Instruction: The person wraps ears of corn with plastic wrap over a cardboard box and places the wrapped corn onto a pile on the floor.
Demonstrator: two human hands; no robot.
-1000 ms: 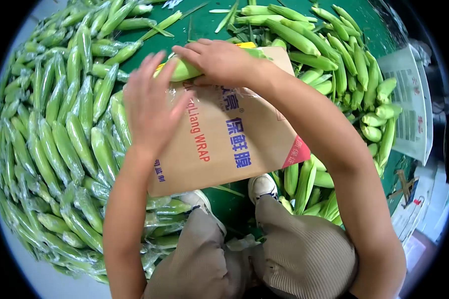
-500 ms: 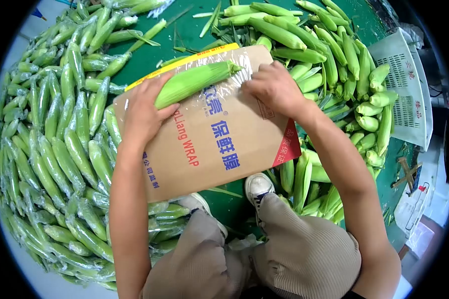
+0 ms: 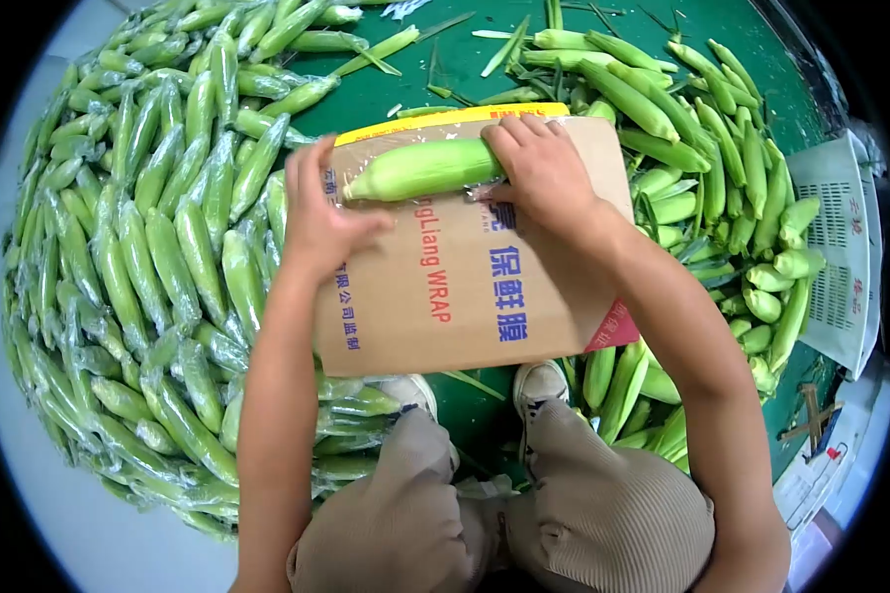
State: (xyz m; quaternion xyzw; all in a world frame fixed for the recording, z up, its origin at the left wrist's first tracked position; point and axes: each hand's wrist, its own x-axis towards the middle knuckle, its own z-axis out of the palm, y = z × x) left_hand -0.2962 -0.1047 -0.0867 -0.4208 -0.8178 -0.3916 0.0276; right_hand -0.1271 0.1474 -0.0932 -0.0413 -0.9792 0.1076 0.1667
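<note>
A green ear of corn in its husk (image 3: 420, 170) lies crosswise on a brown cardboard cling-wrap box (image 3: 415, 336) with blue and red print. Clear plastic film (image 3: 364, 153) shows around it on the box top. My right hand (image 3: 544, 173) is closed over the ear's right end, and a bit of film shows below the fingers. Beside the left end, my left hand (image 3: 324, 212) is open, thumb spread away from the fingers and nothing in its grasp. A yellow strip (image 3: 445, 121) runs along the box's far edge.
Film-wrapped ears of corn (image 3: 148, 257) are heaped on the left. Unwrapped ears (image 3: 732, 158) pile up on the right, against a pale plastic crate (image 3: 836, 237). The green floor (image 3: 445, 59) carries loose husk leaves. My shoes (image 3: 541, 383) are below the box.
The ear turned from slanted to nearly level. My left hand released it and opened at its left end, while my right hand came onto its right end. The view shifted, too.
</note>
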